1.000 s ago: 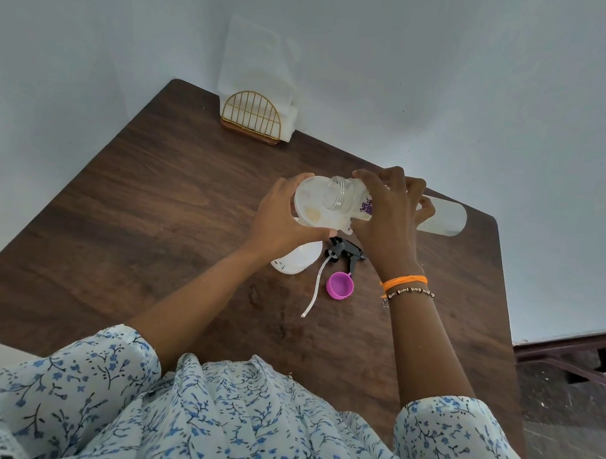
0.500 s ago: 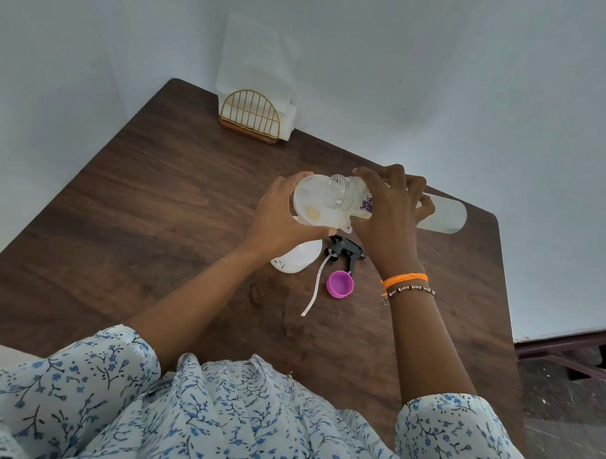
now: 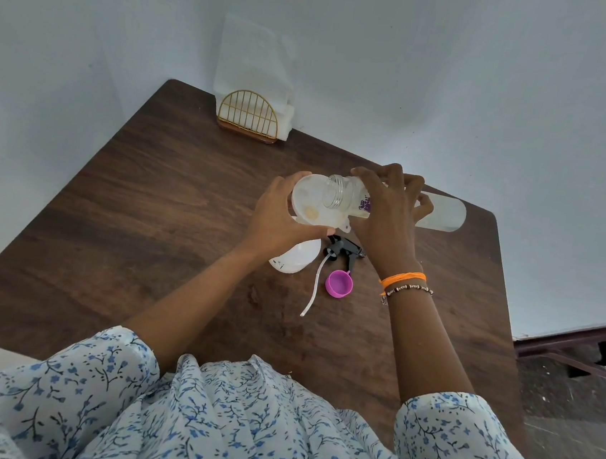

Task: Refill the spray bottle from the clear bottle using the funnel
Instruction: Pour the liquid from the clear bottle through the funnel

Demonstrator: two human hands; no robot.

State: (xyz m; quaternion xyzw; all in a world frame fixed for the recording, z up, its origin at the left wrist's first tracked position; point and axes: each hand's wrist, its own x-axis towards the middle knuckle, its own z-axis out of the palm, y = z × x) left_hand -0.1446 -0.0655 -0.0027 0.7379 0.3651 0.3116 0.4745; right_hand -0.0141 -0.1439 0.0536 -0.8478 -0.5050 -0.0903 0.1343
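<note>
My right hand [image 3: 385, 215] grips the clear bottle [image 3: 441, 212], tipped on its side with its open neck over the white funnel [image 3: 309, 204]. My left hand [image 3: 276, 222] holds the funnel's rim from the left. The funnel sits on the white spray bottle [image 3: 296, 258], most of which is hidden under my left hand. On the brown table [image 3: 145, 220], just in front of the bottles, lie the black spray head [image 3: 344, 250] with its white dip tube and a purple cap [image 3: 338, 283].
A gold wire napkin holder [image 3: 248, 117] with white napkins stands at the table's far edge against the wall. The table's right edge drops to a dark floor with a metal frame [image 3: 580, 348].
Hardly anything differs: both hands and the tipped clear bottle stay over the funnel, with only a very slight shift.
</note>
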